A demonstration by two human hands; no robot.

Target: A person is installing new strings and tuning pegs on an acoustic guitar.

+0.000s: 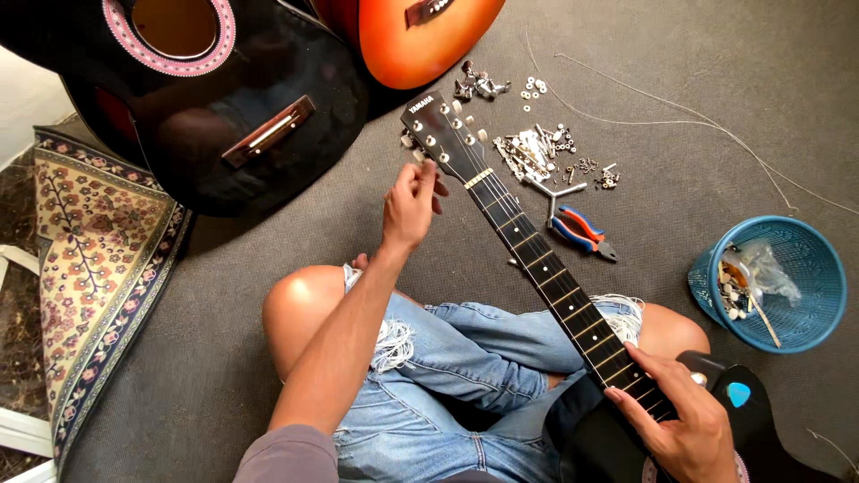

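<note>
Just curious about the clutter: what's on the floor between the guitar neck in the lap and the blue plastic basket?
In the head view, red-and-blue-handled pliers lie on the grey carpet between the black guitar neck and the blue basket; the rest is bare carpet.

Black guitar (555,277); blue basket (819,277); floral rug (98,241).

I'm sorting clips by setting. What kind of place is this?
Probably an informal guitar repair spot on a carpeted floor: two more guitar bodies lie nearby, with loose tuning parts and pliers beside the guitar neck.
</note>
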